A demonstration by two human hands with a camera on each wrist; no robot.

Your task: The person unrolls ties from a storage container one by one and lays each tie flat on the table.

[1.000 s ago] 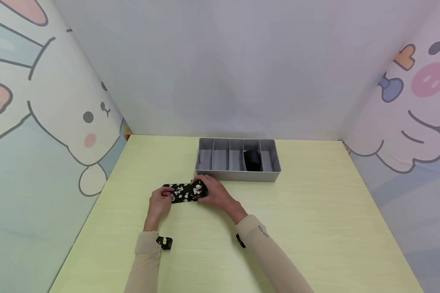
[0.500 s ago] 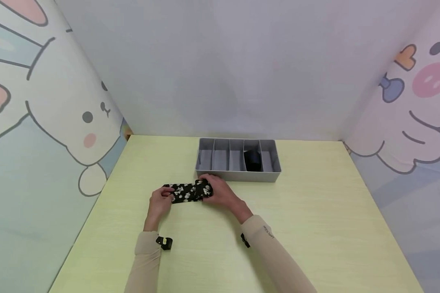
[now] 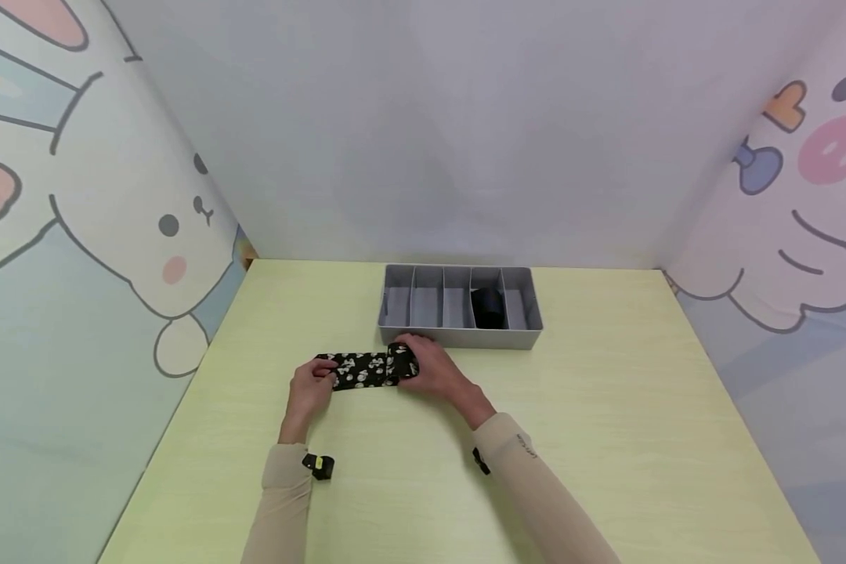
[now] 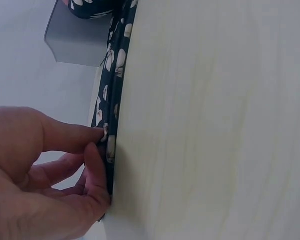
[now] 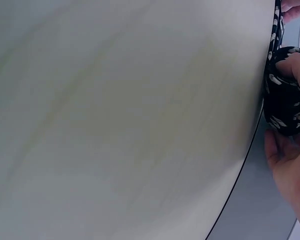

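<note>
A black cloth strip with a pale floral-looking print point(image 3: 363, 371) stretches flat along the table between the two hands. Its right end is wound into a thick roll point(image 3: 403, 362). At the left end, my left hand point(image 3: 310, 385) pinches the strip between thumb and fingers, as the left wrist view shows close up point(image 4: 111, 65). My right hand point(image 3: 433, 366) grips the roll from its right side. In the right wrist view the thumb presses at the end of the roll point(image 5: 282, 107), with fingers on its far side. Exactly what garment or accessory the cloth is, I cannot tell.
Just beyond the right hand stands a grey divided box point(image 3: 458, 338) with several compartments in a row. A dark rolled item point(image 3: 489, 307) sits in one of them, second from the right. Printed cloth walls point(image 3: 423, 141) enclose the pale wooden table point(image 3: 606, 407).
My right hand has moved to the right with the roll, and the flat stretch between the hands has grown longer. My left hand has kept its pinch at nearly the same spot.
</note>
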